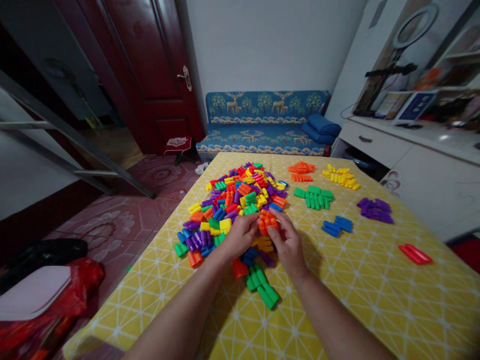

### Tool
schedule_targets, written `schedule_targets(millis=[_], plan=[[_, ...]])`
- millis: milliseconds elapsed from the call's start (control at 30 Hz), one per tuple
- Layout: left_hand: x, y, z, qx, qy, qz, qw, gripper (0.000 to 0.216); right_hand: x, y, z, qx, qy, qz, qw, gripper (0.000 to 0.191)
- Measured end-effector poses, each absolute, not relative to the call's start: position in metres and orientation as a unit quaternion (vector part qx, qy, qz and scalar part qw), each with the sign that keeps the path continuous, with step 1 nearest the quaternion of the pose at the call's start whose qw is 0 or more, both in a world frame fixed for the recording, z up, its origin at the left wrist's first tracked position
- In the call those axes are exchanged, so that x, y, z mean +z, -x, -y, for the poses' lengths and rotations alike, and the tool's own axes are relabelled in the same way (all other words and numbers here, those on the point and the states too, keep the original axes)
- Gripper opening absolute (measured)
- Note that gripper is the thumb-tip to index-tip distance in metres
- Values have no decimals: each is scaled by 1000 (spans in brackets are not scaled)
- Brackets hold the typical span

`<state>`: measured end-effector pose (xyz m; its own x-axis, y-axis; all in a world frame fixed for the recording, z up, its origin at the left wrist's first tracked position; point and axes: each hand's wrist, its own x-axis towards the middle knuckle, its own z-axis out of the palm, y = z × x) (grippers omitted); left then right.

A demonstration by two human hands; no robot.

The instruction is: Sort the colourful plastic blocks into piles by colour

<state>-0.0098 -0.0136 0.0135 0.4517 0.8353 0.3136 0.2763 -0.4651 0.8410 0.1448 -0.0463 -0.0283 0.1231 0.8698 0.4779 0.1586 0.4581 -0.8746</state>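
Between my two hands is an orange plastic building piece (267, 222), made of joined rounded tubes. My right hand (290, 242) pinches it from the right with thumb and fingers. My left hand (242, 234) closes on its left side, fingertips together at its edge. Both hands are just above the near right side of a mixed heap of plastic building pieces (240, 192) in red, orange, yellow, green, blue and purple. Below them, joined green pieces (262, 285) lie on the yellow patterned tablecloth (337, 300).
Right of the heap lie single-colour groups: orange (302, 170), yellow (341, 176), green (314, 197), blue (337, 226), purple (375, 210) and red (415, 254). A blue sofa (262, 135) stands behind the table, a white cabinet (420, 155) to the right, and a metal ladder (97, 157) at left.
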Motion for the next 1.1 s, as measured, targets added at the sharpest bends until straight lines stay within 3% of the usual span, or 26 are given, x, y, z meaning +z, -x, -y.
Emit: schedule_targets(millis=[300,1100], plan=[[13,9,13,373,-766,-381,359,25,-21,-144,48,232,411,635,612,27],[15,9,14,373,-772,-381,347,29,-21,-143,48,255,417,621,613,27]])
